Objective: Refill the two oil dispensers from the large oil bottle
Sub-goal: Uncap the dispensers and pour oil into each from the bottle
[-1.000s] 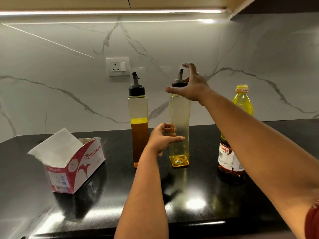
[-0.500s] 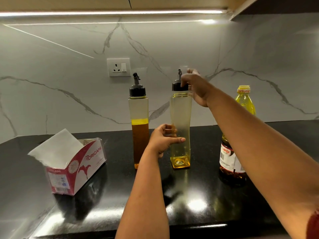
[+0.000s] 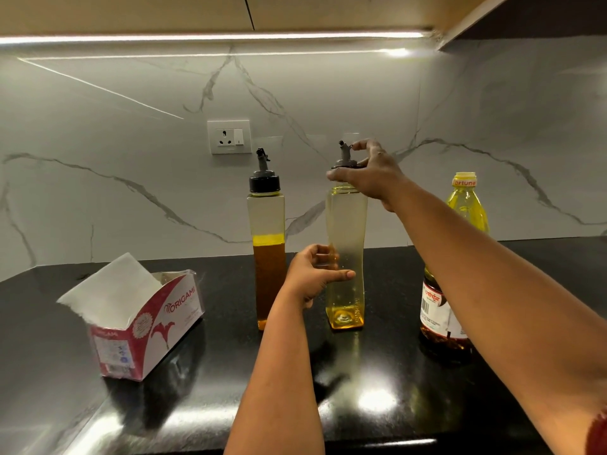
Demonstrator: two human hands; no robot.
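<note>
Two tall clear dispensers stand on the black counter. The left dispenser (image 3: pixel 266 244) is about half full of amber oil and carries its black spout cap. The right dispenser (image 3: pixel 346 244) holds only a little yellow oil at the bottom. My left hand (image 3: pixel 313 274) grips its body at mid-height. My right hand (image 3: pixel 368 174) is closed around its spout cap (image 3: pixel 345 156), which sits just above the neck. The large oil bottle (image 3: pixel 466 205), yellow with a yellow cap, stands to the right, partly hidden behind my right forearm.
A red and white tissue box (image 3: pixel 144 320) lies open at the left of the counter (image 3: pixel 377 405). A wall socket (image 3: pixel 230 136) sits on the marble backsplash behind the dispensers. The counter's front edge runs along the bottom.
My right hand has closed on the right dispenser's cap and turned on it; the cap now looks raised off the neck. My left hand keeps holding the dispenser's body.
</note>
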